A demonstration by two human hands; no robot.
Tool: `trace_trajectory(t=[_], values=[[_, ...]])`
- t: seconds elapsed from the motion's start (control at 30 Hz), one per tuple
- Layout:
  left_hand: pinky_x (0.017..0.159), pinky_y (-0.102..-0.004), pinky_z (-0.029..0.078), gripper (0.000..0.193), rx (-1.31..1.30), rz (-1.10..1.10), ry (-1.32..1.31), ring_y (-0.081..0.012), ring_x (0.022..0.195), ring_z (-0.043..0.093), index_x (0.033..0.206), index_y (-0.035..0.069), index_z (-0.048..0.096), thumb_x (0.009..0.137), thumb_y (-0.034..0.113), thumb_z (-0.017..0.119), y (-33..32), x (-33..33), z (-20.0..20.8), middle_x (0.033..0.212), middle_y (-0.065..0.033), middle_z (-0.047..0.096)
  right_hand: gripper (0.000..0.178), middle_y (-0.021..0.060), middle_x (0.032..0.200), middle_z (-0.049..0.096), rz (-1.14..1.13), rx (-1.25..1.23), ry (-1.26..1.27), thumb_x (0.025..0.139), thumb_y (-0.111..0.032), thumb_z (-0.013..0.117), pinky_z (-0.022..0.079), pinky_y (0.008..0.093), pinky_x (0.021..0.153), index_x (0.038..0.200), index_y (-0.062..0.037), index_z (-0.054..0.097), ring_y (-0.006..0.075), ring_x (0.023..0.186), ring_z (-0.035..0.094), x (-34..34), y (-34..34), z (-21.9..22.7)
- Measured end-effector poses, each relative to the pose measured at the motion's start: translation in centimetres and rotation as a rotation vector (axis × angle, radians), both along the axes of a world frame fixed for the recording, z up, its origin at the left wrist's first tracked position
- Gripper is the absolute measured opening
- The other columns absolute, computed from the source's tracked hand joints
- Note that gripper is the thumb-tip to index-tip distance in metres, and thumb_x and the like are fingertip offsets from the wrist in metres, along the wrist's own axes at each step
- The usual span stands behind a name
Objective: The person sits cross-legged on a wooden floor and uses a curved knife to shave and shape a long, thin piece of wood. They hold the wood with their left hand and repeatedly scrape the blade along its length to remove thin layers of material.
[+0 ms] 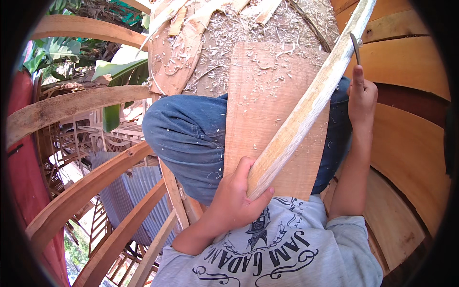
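A long pale wooden pole [301,112] slants from my lap up toward the far right, its surface partly whitish and freshly shaved. My left hand [241,193] is closed around its near end. My right hand [362,98] is closed on a knife [355,48], whose narrow, slightly curved blade points upward beside the pole's right edge. The fist hides the knife's handle, and I cannot tell whether the blade touches the wood. Under the pole, a flat reddish-brown board [267,100] lies across my lap between my knees.
Wood shavings [267,24] cover the surface ahead, with a loose plank [177,64] at its left. Curved wooden ribs [91,196] stand at the left, with a corrugated sheet [143,191] beyond them. Overlapping planks [406,153] form a curved wall at the right, near my right arm.
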State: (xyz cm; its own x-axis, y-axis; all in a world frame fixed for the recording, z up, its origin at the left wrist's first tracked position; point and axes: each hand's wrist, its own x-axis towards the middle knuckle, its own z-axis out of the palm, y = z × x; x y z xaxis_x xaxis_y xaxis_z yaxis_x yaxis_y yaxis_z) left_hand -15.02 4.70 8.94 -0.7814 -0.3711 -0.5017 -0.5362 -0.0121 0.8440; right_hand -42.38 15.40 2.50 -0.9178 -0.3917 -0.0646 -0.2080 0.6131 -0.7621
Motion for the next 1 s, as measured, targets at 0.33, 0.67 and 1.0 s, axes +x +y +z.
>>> trace_trajectory(t=[0.33,0.67,1.0], values=[[0.067,-0.0412,0.051,0.046,-0.285,0.061,0.034,-0.0393,0.079,0.066,0.112,-0.002,0.044,0.078,0.016,0.069,-1.2,0.2,-0.3,0.084,-0.0241,0.063,0.068,0.014,0.05,0.05,0.525,0.166,0.134,0.061,-0.068,0.071,0.041,0.0372,0.044,0.055,-0.0028,0.052,0.0304,0.046,0.053,10.1,-0.4,2.8],[0.063,-0.0409,0.052,0.049,-0.29,0.077,0.007,-0.0377,0.074,0.066,0.113,-0.003,0.043,0.077,0.018,0.069,-0.5,0.7,-0.2,0.082,-0.0236,0.064,0.077,0.0149,0.046,0.041,0.359,0.144,0.181,0.059,-0.073,0.069,0.035,0.0364,0.043,0.053,0.0002,0.046,0.0275,0.042,0.042,5.7,-0.5,0.7],[0.06,-0.0402,0.052,0.05,-0.312,-0.011,0.007,-0.0365,0.07,0.066,0.113,-0.003,0.043,0.078,0.022,0.069,0.1,1.4,0.2,0.081,-0.0213,0.062,0.074,-0.0015,0.05,0.028,0.07,0.008,-0.024,0.087,-0.065,0.048,0.021,0.0322,0.045,0.054,-0.0005,0.032,0.0098,0.052,0.027,-0.8,0.4,-1.2]])
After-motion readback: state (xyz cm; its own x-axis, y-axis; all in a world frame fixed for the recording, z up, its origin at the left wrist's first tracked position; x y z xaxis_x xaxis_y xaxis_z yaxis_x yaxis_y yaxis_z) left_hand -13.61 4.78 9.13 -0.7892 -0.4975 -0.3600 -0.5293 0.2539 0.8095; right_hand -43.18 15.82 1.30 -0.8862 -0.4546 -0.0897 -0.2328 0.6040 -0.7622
